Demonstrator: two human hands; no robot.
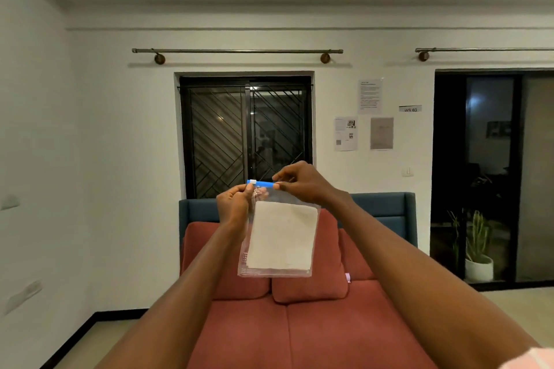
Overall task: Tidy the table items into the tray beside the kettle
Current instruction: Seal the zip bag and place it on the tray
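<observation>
— Where's the zip bag [278, 237]?

— Raised at chest height, hanging below both hands, a pale folded sheet [283, 235] inside. Its blue zip strip [260, 183] runs between the two sets of fingertips.

— Which step is this?

— Sealing, I'd judge. No table, tray or kettle is in view, only a red sofa [299, 332] beyond the hands.

— And the hands?

— The left hand [233, 207] pinches the bag's top corner, fingers curled. The right hand [299, 181] pinches the strip's other end between thumb and forefinger.

— Next?

— Probably running the white slider [252, 181] along, left hand steadying, then carrying the bag to the tray.
</observation>
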